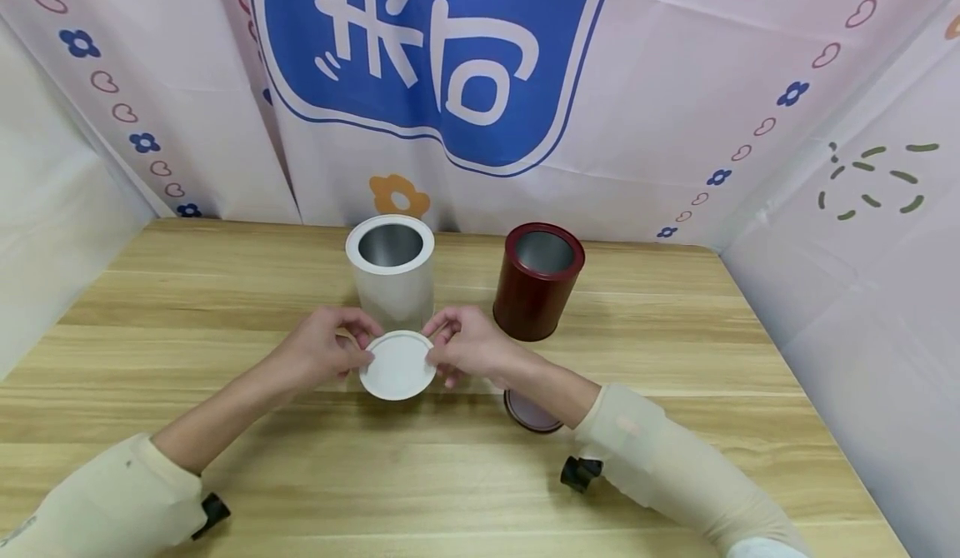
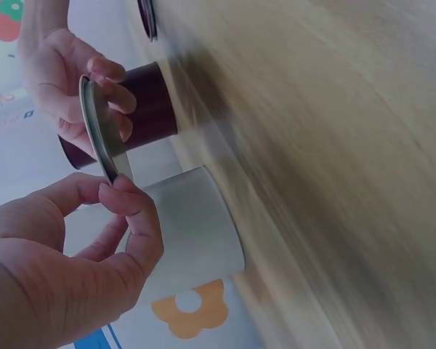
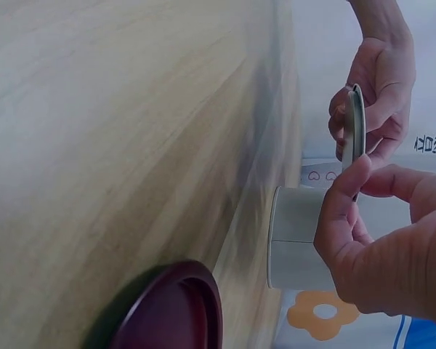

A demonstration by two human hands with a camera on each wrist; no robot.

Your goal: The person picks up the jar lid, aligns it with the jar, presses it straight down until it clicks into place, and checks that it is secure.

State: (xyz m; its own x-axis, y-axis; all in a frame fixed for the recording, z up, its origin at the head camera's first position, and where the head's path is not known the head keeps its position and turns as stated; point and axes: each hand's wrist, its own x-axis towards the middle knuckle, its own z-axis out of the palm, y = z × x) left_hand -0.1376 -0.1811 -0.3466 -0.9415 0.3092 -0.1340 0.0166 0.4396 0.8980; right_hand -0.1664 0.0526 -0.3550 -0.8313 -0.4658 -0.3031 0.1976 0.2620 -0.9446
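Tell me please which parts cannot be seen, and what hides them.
Head view: far part of the dark red lid, behind the right forearm.
Head view: lower front of the white can, behind the white lid.
Left wrist view: part of the dark red can, behind the right grip.
Right wrist view: part of the dark red lid, cut off by the bottom edge.

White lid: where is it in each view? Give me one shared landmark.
Head: white lid, below and left of centre, between left hand and right hand.
Left wrist: white lid, left of centre, upper half, steeply tilted.
Right wrist: white lid, right of centre, upper half, nearly edge-on.
Landmark: white can, in all three.
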